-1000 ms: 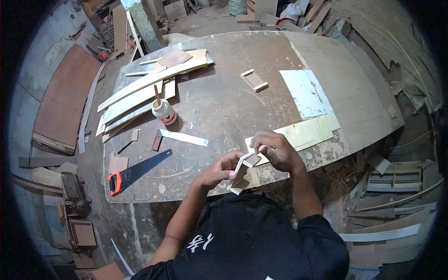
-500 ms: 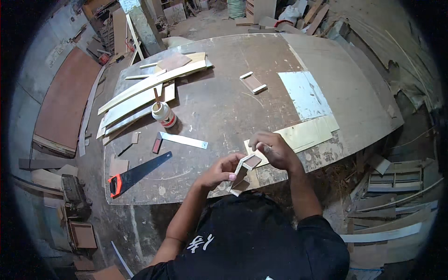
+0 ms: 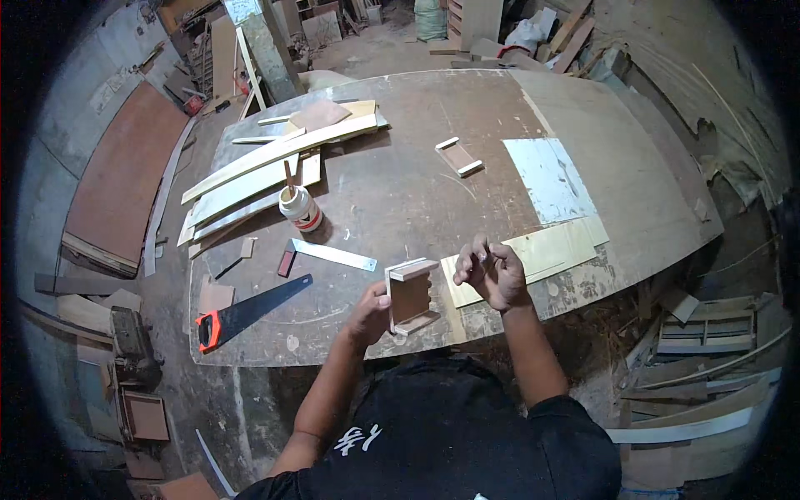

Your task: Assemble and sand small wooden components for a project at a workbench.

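Scuffed workbench (image 3: 383, 200); red-labelled jar (image 3: 300, 209); white-lettered shirt (image 3: 467, 425); left hand (image 3: 367, 317) grips wooden tray (image 3: 408, 298).

Head-worn fisheye, left of pair; looks down from close above shirt (image 3: 483, 425), across workbench (image 3: 383, 192) (straight edges bowed) to far floor (image 3: 367, 48).

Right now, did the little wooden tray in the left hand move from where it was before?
Yes. The little wooden tray in the left hand has moved leftward, closer to the metal square lying on the table.
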Demonstrator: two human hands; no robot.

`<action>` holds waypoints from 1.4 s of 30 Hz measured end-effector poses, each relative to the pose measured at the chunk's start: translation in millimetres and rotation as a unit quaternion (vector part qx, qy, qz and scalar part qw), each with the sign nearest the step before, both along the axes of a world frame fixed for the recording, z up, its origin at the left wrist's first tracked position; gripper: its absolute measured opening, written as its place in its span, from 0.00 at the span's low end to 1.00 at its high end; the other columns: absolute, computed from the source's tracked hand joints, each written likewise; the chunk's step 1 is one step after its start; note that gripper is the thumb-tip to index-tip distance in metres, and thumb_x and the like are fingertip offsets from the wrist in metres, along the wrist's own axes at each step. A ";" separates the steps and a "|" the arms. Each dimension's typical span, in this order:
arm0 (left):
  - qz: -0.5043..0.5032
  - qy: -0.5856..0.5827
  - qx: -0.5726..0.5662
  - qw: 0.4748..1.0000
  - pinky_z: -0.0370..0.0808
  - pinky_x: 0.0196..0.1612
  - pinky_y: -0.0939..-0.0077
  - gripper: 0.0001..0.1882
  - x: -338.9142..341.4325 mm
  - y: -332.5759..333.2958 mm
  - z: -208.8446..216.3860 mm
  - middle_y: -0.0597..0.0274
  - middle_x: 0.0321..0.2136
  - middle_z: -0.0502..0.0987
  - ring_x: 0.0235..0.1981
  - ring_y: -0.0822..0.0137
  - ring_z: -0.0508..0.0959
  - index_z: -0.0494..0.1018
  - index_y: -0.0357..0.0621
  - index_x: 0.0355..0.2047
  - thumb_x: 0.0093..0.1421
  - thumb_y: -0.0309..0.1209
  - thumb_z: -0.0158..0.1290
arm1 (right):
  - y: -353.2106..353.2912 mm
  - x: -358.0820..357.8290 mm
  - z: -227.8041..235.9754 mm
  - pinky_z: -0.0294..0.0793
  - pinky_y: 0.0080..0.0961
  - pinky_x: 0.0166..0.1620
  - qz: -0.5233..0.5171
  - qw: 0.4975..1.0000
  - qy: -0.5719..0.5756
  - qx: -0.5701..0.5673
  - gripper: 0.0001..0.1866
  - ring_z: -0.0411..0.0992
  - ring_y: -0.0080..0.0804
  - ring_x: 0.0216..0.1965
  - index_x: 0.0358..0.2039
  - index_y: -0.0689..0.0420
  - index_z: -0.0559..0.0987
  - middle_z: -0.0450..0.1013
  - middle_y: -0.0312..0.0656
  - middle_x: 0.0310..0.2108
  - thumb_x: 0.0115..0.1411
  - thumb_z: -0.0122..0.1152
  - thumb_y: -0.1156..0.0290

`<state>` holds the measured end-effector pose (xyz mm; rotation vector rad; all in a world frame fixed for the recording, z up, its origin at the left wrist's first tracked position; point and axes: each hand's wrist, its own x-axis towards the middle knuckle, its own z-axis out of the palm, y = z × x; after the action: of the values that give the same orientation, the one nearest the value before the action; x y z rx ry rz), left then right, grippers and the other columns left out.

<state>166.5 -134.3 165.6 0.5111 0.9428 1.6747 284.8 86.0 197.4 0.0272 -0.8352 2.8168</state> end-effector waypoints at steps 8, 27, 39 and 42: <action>0.066 -0.031 0.029 0.997 0.70 0.54 0.57 0.49 8.0 -2.0 19.6 0.48 0.50 0.69 0.48 0.55 0.74 0.58 0.32 0.57 0.42 0.54 0.60 | -7.6 -2.1 -16.6 0.71 0.35 0.38 -0.039 0.998 0.010 0.049 0.09 0.69 0.30 0.28 0.24 0.54 0.65 0.66 0.38 0.25 0.58 0.53 0.69; 0.090 -0.059 0.054 0.993 0.67 0.56 0.61 0.44 -14.2 -40.7 18.2 0.48 0.52 0.69 0.51 0.57 0.71 0.60 0.31 0.56 0.47 0.54 0.56 | -60.0 -23.7 -29.3 0.79 0.31 0.32 -0.096 0.994 -0.042 -0.011 0.14 0.74 0.26 0.21 0.35 0.61 0.77 0.77 0.48 0.33 0.62 0.55 0.62; 0.095 -0.091 0.055 0.990 0.67 0.56 0.59 0.45 -45.9 -83.6 14.5 0.48 0.52 0.68 0.52 0.57 0.71 0.59 0.32 0.57 0.47 0.52 0.57 | -103.5 -57.3 -34.4 0.76 0.28 0.35 -0.104 0.990 -0.067 -0.073 0.07 0.71 0.25 0.28 0.28 0.54 0.73 0.71 0.36 0.27 0.56 0.63 0.69; 0.083 -0.098 0.068 0.989 0.67 0.56 0.60 0.44 -53.7 -94.2 14.9 0.49 0.53 0.67 0.52 0.57 0.71 0.59 0.33 0.57 0.47 0.51 0.56 | -114.3 -66.1 -32.8 0.76 0.34 0.38 -0.086 0.993 -0.045 -0.066 0.06 0.70 0.28 0.29 0.29 0.54 0.70 0.68 0.36 0.30 0.56 0.60 0.71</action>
<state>112.9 -228.5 180.5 0.3570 0.7479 1.9109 218.8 -28.3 164.6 -0.1844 -0.6348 2.7195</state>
